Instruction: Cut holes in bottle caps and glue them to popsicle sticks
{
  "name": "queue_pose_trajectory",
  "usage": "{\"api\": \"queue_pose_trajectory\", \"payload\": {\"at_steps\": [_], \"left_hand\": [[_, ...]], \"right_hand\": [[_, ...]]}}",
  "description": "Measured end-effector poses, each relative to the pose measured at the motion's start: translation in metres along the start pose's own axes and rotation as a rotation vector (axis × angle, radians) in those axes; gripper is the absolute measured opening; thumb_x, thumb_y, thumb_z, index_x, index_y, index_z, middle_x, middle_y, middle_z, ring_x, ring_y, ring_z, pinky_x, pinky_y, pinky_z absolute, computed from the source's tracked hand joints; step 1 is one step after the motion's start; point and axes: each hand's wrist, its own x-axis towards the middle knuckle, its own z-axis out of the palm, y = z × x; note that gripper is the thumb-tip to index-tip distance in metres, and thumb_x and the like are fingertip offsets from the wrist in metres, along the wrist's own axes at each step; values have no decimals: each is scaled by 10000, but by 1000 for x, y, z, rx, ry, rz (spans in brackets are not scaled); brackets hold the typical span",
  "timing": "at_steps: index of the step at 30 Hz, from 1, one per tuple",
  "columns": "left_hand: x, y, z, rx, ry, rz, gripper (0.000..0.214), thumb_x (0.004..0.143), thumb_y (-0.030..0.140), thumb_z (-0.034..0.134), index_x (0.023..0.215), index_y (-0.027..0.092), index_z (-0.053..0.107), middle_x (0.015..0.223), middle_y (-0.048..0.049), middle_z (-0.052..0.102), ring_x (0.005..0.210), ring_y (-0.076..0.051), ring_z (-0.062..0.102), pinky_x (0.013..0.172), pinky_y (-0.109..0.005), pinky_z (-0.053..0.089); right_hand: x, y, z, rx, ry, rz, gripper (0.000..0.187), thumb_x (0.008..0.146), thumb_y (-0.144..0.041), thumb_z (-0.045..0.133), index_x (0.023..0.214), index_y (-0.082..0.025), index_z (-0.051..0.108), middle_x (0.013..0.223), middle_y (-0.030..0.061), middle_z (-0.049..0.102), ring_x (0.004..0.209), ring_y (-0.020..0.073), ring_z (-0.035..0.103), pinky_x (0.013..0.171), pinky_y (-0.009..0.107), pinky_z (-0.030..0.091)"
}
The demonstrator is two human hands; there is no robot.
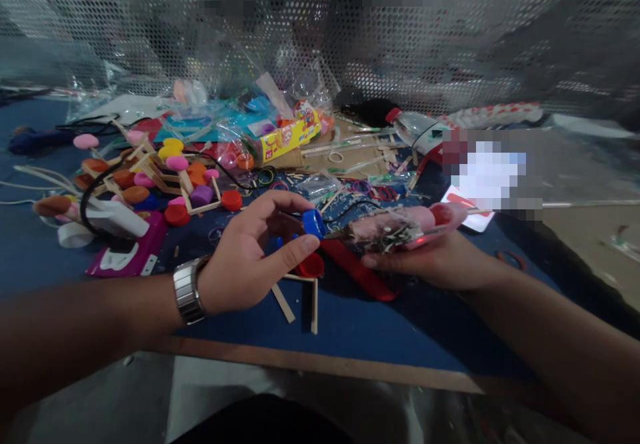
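Note:
Between thumb and fingers, my left hand pinches a blue bottle cap. My right hand grips a pink hot glue gun, its dirty nozzle end pointing left, touching or very close to the cap. Stringy residue coats its front, a red light glows on it, and a thin stick protrudes from the back. Below the hands lie a red bottle cap, a long red object and wooden sticks. More blue pieces are partly hidden behind my left thumb.
Left stands a stick frame with coloured caps and soft-looking blobs, near a purple box. Behind are a yellow package, plastic wrappers and a clear bottle. A lit phone lies right. Perforated metal mesh closes the back.

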Motion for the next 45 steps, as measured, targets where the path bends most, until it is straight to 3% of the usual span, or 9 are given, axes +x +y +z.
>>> {"api": "queue_pose_trajectory", "payload": {"at_steps": [6, 17, 22, 27, 39, 45], "left_hand": [[0, 1, 0, -4, 12, -5, 325, 899, 331, 743, 1160, 189, 611, 1063, -70, 635, 872, -154, 646, 782, -253, 550], [0, 0, -1, -17, 20, 7, 317, 894, 329, 748, 1156, 200, 625, 1020, -68, 652, 853, -171, 656, 748, -271, 554], [0, -1, -2, -28, 14, 7, 321, 902, 337, 741, 1167, 206, 616, 1052, -71, 653, 883, -176, 665, 773, -283, 557], [0, 1, -1, -23, 24, 22, 303, 909, 334, 733, 1154, 198, 615, 1026, -63, 651, 872, -172, 668, 752, -275, 557], [-1, -1, -3, -38, 10, 25, 314, 917, 336, 725, 1179, 214, 600, 1043, -59, 638, 894, -186, 687, 784, -308, 601], [0, 1, -2, -42, 11, 31, 303, 921, 338, 721, 1164, 211, 594, 1011, -52, 633, 858, -179, 701, 753, -291, 600]], "right_hand": [[1, 0, 0, -32, -7, 3, 276, 729, -303, 850, 1002, -316, 814, 1091, -8, 819, 1115, 290, 747, 1070, 445, 566], [0, 4, -1, 5, -7, 3, 296, 752, -272, 847, 1029, -372, 808, 1103, -44, 811, 1140, 252, 735, 1087, 401, 551], [1, 0, 0, -5, -5, 13, 256, 751, -252, 835, 987, -347, 801, 1069, -43, 814, 1110, 235, 743, 1060, 384, 568], [1, -1, 0, -31, 7, 38, 274, 745, -309, 835, 1016, -287, 798, 1109, 8, 810, 1123, 277, 737, 1062, 426, 565], [1, 0, -1, -42, -5, 3, 270, 753, -305, 831, 1020, -275, 801, 1100, 26, 811, 1109, 277, 744, 1049, 438, 573], [2, 0, -3, -47, -22, -20, 264, 775, -287, 829, 1036, -318, 806, 1095, -2, 814, 1114, 262, 746, 1057, 412, 571]]}}
